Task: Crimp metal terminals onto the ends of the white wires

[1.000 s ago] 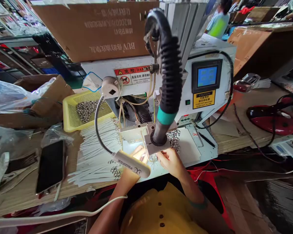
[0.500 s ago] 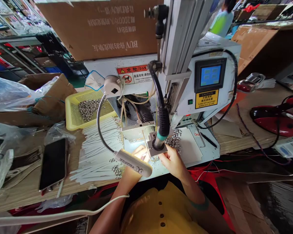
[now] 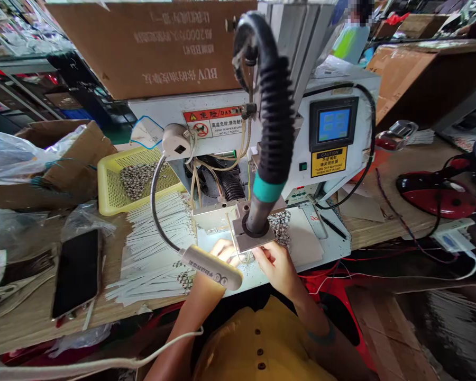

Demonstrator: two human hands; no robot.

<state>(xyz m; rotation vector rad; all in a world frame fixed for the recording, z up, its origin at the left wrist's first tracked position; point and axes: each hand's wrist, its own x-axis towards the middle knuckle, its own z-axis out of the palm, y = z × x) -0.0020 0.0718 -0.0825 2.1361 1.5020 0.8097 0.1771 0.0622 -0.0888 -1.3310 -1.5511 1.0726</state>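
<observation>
My left hand (image 3: 221, 251) is at the work spot on the machine's white base, its fingers bent inward. A white gooseneck lamp (image 3: 212, 268) covers part of it. My right hand (image 3: 278, 265) is opposite, thumb and fingers pinched together just under the front of the soldering head (image 3: 257, 211). Whatever the fingers of both hands hold is hidden by the head and the lamp's glare. Behind my right hand lies a pile of small metal connectors (image 3: 281, 226). Left of my left hand, thin white wires (image 3: 154, 238) lie in a broad spread, some with metal ends.
A yellow basket (image 3: 106, 193) of small metal parts stands at the back left. A phone (image 3: 77, 275) lies on the wooden table. The machine (image 3: 289, 169) carries a touch screen (image 3: 333, 125) and a cardboard box (image 3: 154, 53). A red-and-black device (image 3: 436, 193) is at right.
The soldering head with its ribbed black hose has risen towards the camera. My hands stay at the same spot beneath it. The whole view has shifted slightly.
</observation>
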